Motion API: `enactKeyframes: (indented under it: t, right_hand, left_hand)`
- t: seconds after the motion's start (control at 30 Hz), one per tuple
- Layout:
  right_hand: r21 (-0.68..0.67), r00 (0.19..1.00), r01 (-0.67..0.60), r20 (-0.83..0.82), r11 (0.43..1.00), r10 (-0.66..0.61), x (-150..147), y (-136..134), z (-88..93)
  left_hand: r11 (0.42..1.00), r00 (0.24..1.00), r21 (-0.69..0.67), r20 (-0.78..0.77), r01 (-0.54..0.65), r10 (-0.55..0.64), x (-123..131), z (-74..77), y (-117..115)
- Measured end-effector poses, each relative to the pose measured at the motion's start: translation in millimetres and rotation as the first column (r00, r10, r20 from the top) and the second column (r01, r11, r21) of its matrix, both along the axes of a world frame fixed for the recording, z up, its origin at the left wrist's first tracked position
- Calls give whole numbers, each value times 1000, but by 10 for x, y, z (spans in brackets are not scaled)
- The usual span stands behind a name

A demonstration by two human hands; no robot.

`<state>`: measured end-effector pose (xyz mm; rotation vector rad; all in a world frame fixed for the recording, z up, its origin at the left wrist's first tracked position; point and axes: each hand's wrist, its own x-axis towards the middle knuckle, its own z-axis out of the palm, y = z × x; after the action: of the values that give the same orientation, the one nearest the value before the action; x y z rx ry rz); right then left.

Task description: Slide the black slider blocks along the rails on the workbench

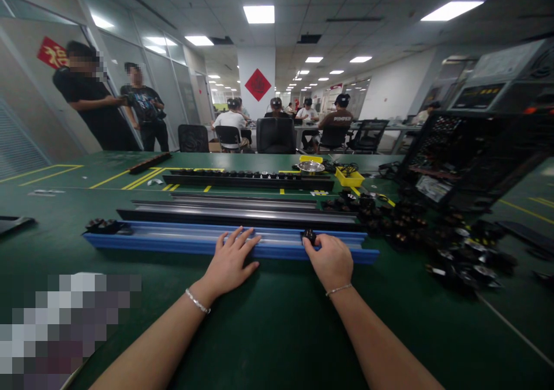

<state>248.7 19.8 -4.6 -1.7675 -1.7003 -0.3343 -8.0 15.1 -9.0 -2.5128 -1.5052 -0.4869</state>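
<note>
A long blue channel rail (156,244) lies crosswise in front of me on the green table. My left hand (231,260) rests on its middle, fingers spread over the channel and holding nothing. Toward the rail's right end, my right hand (331,259) pinches a small black part (309,236) with thumb and fingers, at the channel. What kind of part it is, I cannot make out. Several similar black parts (104,226) sit together in the left end of the rail.
Black rails (242,213) lie just behind the blue one. A black strip (246,181) carrying a row of parts is farther back. Loose black parts (433,234) heap at the right. Beyond stand a metal bowl (311,167), a yellow tray (350,177) and an open black case (459,159). People stand and sit behind.
</note>
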Motion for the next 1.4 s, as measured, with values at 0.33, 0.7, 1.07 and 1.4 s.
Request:
enactKeyframes:
  t: [0.33,0.7,1.07,1.4]
  right_hand:
    - [13,1000,14,-22,1000,-14,-12,11,-14]
    - [-3,998,52,-36,999,-52,42,23,-24]
    - [-5,996,87,-33,996,-87,134,30,-20]
    - [5,995,79,-68,997,-79,150,35,-26]
  left_hand:
    - [1000,1000,2,5,-5,5,8,4,3]
    - [1000,1000,5,11,-3,3,7,6,0]
    - [1000,1000,4,6,-3,3,-3,-15,11]
    - [1000,1000,14,-1,-5,5,2,-5,3]
